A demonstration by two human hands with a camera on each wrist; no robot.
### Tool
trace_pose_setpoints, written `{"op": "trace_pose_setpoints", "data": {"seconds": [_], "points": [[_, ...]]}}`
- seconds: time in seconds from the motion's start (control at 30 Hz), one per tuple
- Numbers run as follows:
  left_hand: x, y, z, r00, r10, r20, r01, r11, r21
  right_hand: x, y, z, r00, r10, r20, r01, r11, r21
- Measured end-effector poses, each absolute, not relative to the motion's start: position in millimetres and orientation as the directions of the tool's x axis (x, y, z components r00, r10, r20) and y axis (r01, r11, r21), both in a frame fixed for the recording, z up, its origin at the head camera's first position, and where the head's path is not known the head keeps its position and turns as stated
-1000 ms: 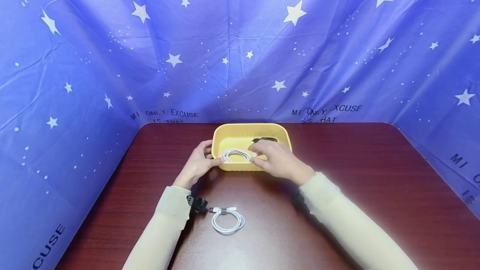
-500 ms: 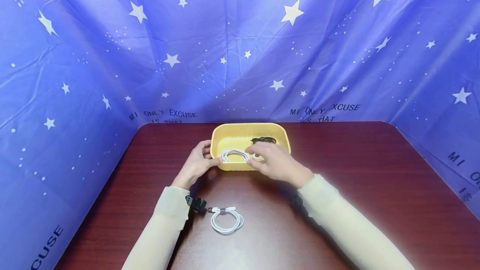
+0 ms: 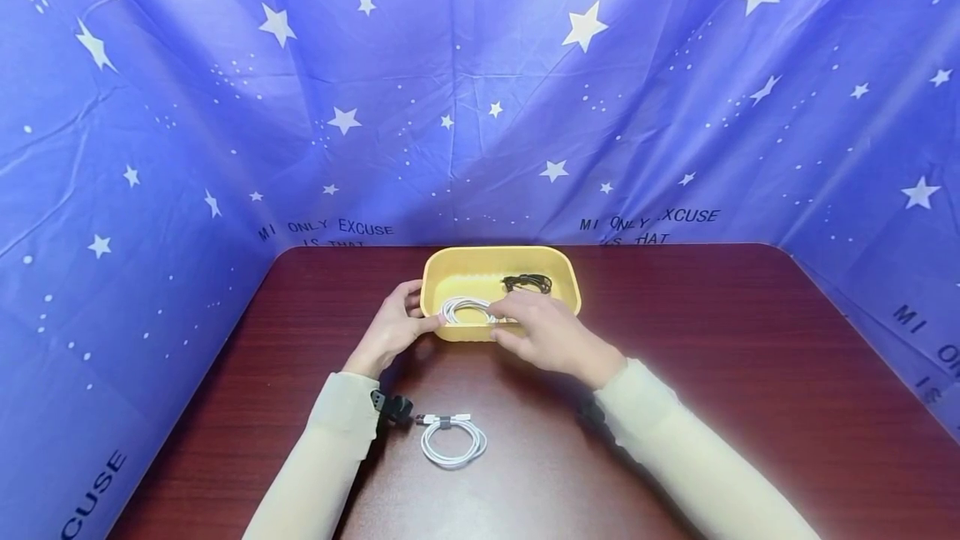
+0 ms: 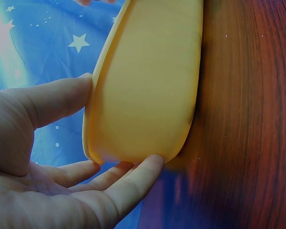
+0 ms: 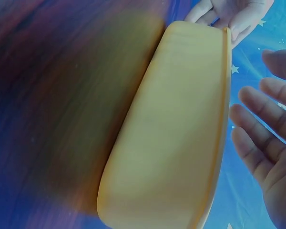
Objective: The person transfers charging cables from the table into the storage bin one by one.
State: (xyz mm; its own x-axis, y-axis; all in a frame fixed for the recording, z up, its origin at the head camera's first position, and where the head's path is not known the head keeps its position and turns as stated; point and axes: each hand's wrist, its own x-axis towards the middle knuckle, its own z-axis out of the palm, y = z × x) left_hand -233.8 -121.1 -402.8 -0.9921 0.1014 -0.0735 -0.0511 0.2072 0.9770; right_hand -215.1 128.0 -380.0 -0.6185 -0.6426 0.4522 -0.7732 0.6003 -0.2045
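At the back of the table stands a yellow plastic bin [image 3: 480,334], its outer wall filling much of both wrist views. My left hand [image 3: 393,323] holds its left end, thumb [image 4: 62,98] at the rim and fingers against the end wall. Inside, a coiled white cable [image 3: 457,303] lies at the front left and a bundled black cable [image 3: 528,282] toward the back right. Over the front rim hovers my right hand [image 3: 558,332], covering part of the bin's right side. The right wrist view shows its fingers [image 5: 262,114] spread, holding nothing.
A second white cable [image 3: 450,463], coiled and bound with a dark strap, lies on the dark red wooden table [image 3: 712,357] between my forearms. A blue curtain with white stars [image 3: 450,65] surrounds the table behind and at the sides.
My right hand has drawn back slightly toward the bin's front rim, showing more of the black cable. My left hand stays on the bin's left end.
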Motion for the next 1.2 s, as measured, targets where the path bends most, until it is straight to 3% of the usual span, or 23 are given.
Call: {"op": "trace_pose_setpoints", "data": {"seconds": [0.7, 1.2], "points": [[-235.3, -121.5, -403.4, -0.993, 0.098, -0.072, -0.048, 0.234, 0.971, -198.2, 112.5, -381.0, -0.633, -0.685, 0.360, -0.769, 0.610, -0.191], [-233.6, -120.7, -402.8, -0.992, 0.102, -0.068, -0.043, 0.227, 0.973, -186.6, 100.8, -383.5, -0.611, -0.737, 0.289, -0.792, 0.577, -0.200]]}}
